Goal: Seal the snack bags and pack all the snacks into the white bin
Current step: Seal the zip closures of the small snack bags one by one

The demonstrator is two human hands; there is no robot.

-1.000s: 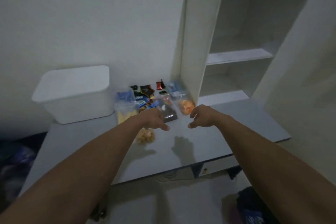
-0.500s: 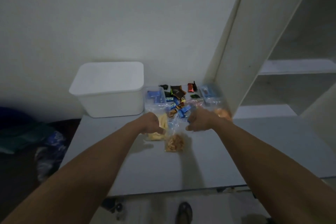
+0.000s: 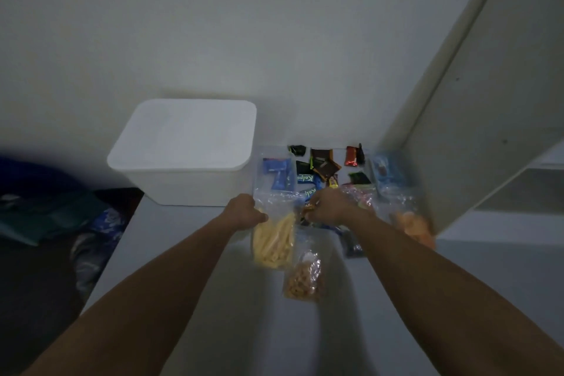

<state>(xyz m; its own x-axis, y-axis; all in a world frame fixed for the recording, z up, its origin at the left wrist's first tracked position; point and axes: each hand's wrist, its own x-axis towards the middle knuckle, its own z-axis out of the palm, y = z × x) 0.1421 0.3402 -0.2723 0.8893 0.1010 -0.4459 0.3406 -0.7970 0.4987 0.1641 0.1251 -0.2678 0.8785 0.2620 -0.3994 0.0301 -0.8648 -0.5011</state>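
A clear zip bag of pale yellow sticks [image 3: 274,241] lies on the grey table [image 3: 195,299]. My left hand [image 3: 244,212] pinches its upper left edge and my right hand [image 3: 328,206] pinches its upper right edge. Just below lies a clear bag of brown crunchy snacks [image 3: 303,279]. The white bin [image 3: 186,156] stands at the back left with its lid on. Behind my hands lie several small wrapped snacks [image 3: 320,165] and a bag with blue packets [image 3: 279,172]. A bag of orange snacks [image 3: 415,224] sits to the right.
A white shelf unit [image 3: 476,119] rises at the right, its side panel close to the orange bag. A dark packet [image 3: 351,244] lies under my right forearm. Left of the table, dark cloth and bags [image 3: 61,217] lie on the floor. The wall stands right behind the bin.
My view has shifted left and closer. Both hands moved from above the dark packet to the yellow stick bag and took hold of its top edge.
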